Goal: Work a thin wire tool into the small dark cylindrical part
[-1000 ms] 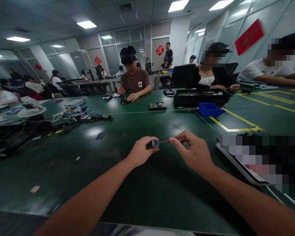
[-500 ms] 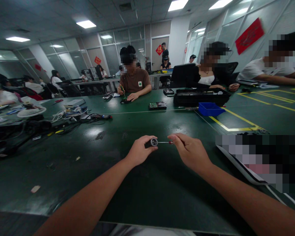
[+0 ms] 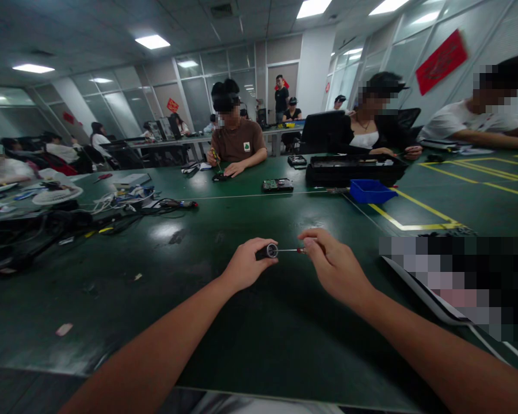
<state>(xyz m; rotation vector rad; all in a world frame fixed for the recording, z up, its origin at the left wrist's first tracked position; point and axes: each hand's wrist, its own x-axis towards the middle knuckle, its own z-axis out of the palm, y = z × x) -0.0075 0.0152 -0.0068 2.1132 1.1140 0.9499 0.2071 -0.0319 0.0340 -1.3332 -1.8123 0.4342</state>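
Held above the green table (image 3: 224,345), a small black cylindrical part (image 3: 265,251) with a pale ring at its end sits between the thumb and fingers of my left hand (image 3: 244,265). My right hand (image 3: 334,264) is closed on the red handle of a screwdriver (image 3: 288,250). The thin metal shaft points left, and its tip meets the ringed end of the black part. Most of the handle is hidden by my fingers. I cannot tell exactly what the tip touches inside the ring.
Cables (image 3: 168,204) and loose parts crowd the left side. A hard drive (image 3: 277,184), a blue bin (image 3: 371,191) and a long black tray (image 3: 356,169) lie ahead. A blurred-out screen-like device (image 3: 423,290) stands at right. Across the table a person (image 3: 237,141) works with a screwdriver.
The fingers of my right hand have shifted on the screwdriver handle, with the index finger lifted slightly. My left hand keeps the black part nearly still.
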